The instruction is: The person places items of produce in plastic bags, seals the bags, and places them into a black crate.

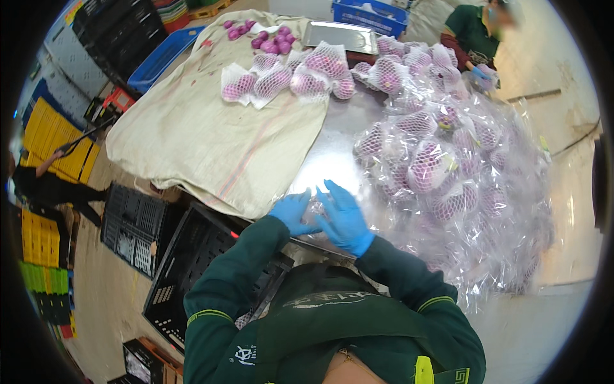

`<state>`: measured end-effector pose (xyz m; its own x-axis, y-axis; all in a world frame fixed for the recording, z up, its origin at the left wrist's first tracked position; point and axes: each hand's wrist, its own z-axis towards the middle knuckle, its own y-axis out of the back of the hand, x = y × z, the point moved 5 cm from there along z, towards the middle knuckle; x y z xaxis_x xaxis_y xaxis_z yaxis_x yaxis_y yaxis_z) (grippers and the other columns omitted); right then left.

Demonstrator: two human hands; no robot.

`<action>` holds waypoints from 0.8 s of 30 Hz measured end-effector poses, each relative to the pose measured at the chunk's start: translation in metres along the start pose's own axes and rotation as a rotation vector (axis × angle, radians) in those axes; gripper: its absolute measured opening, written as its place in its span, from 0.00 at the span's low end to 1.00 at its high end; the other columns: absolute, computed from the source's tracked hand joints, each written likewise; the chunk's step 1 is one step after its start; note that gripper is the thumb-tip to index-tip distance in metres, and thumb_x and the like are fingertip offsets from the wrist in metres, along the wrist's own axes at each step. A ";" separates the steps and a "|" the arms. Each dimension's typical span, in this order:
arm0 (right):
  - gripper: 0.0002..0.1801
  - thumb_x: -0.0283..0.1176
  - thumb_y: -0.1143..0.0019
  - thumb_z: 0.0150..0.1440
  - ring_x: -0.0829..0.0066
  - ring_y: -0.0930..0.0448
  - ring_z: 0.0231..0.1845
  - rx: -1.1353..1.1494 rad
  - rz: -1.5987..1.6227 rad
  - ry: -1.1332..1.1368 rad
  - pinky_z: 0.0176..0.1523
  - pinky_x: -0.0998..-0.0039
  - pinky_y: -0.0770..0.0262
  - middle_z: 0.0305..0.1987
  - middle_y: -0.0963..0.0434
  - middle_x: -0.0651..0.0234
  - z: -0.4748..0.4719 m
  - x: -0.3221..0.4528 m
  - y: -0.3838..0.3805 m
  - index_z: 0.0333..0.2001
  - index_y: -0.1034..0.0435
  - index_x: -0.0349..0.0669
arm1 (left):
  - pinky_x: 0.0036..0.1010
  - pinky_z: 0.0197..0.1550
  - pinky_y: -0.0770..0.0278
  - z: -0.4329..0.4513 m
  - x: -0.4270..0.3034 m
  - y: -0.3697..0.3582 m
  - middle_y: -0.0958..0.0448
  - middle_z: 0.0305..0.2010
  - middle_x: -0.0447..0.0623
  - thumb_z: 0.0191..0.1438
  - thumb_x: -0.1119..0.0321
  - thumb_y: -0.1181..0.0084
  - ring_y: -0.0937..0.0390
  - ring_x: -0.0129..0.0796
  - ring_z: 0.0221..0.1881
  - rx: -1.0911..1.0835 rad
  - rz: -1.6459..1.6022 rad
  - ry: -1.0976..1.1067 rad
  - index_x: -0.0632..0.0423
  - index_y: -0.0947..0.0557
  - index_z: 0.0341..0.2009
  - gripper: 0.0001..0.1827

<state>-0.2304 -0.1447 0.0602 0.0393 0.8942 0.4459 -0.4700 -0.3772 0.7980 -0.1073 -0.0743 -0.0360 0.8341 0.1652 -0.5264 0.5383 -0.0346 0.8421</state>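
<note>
My left hand, in a blue glove, rests at the near edge of the metal tabletop. Beside it, my right hand, also gloved, has its fingers spread and extended. Between the two lies a shiny clear plastic wrapping with a faint purplish content, partly hidden by my fingers. To the right is a large heap of clear plastic bags, each around purple round produce in white foam net, such as one bagged piece. Whether my left fingers grip the wrapping is unclear.
A cream woven sack cloth covers the table's left side. Farther back are net-sleeved produce, loose purple onions, a steel tray and a blue basket. Black crates stand at lower left. A gloved co-worker is at far right.
</note>
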 end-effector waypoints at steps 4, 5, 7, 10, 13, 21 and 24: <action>0.34 0.44 0.52 0.53 0.51 0.43 0.61 0.178 -0.101 -0.145 0.62 0.57 0.49 0.60 0.42 0.51 -0.025 -0.055 -0.034 0.60 0.46 0.41 | 0.38 0.59 0.43 -0.017 -0.007 0.001 0.41 0.57 0.65 0.32 0.42 0.36 0.41 0.53 0.58 -0.017 0.087 -0.064 0.62 0.54 0.62 0.62; 0.34 0.45 0.52 0.53 0.52 0.43 0.62 0.131 -0.135 -0.199 0.63 0.57 0.50 0.61 0.42 0.51 -0.020 -0.059 -0.019 0.60 0.46 0.42 | 0.38 0.60 0.43 -0.020 -0.005 0.000 0.42 0.58 0.66 0.32 0.42 0.35 0.42 0.53 0.59 -0.030 0.156 -0.077 0.61 0.55 0.63 0.62; 0.37 0.42 0.47 0.49 0.52 0.47 0.64 -0.004 -0.344 -0.219 0.64 0.56 0.56 0.63 0.44 0.54 0.002 -0.053 0.028 0.62 0.47 0.48 | 0.38 0.57 0.40 -0.024 0.012 -0.008 0.39 0.56 0.65 0.33 0.46 0.35 0.39 0.55 0.56 -0.117 0.085 -0.009 0.59 0.51 0.62 0.57; 0.34 0.38 0.46 0.47 0.55 0.39 0.56 0.077 -0.560 -0.317 0.57 0.53 0.49 0.56 0.38 0.59 0.001 -0.114 0.030 0.60 0.45 0.52 | 0.39 0.52 0.35 -0.018 0.023 -0.014 0.35 0.52 0.64 0.37 0.50 0.38 0.35 0.56 0.50 -0.182 -0.141 0.133 0.58 0.43 0.60 0.48; 0.23 0.29 0.50 0.46 0.62 0.28 0.41 0.296 -0.670 -0.383 0.45 0.54 0.39 0.38 0.28 0.65 -0.014 -0.185 0.015 0.49 0.36 0.50 | 0.30 0.50 0.32 -0.031 0.015 -0.009 0.28 0.47 0.55 0.40 0.60 0.36 0.30 0.36 0.48 -0.307 -0.907 0.216 0.62 0.34 0.53 0.37; 0.14 0.29 0.54 0.53 0.57 0.24 0.33 0.081 -0.049 -0.220 0.35 0.64 0.28 0.32 0.25 0.57 0.030 -0.090 -0.019 0.44 0.31 0.42 | 0.35 0.50 0.28 -0.257 0.056 -0.008 0.28 0.48 0.56 0.41 0.77 0.50 0.26 0.44 0.46 -0.791 -1.824 0.488 0.64 0.34 0.54 0.30; 0.12 0.31 0.55 0.54 0.56 0.25 0.29 0.116 0.108 -0.123 0.32 0.62 0.30 0.29 0.26 0.57 0.021 -0.052 -0.045 0.43 0.31 0.43 | 0.35 0.48 0.28 -0.354 0.096 -0.061 0.27 0.46 0.56 0.43 0.73 0.47 0.26 0.44 0.45 -0.747 -1.612 0.862 0.63 0.33 0.52 0.28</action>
<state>-0.1926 -0.1793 0.0102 0.1053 0.8136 0.5718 -0.3731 -0.5007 0.7811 -0.1030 0.2926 -0.0960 -0.6858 -0.0270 -0.7273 0.2632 0.9225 -0.2824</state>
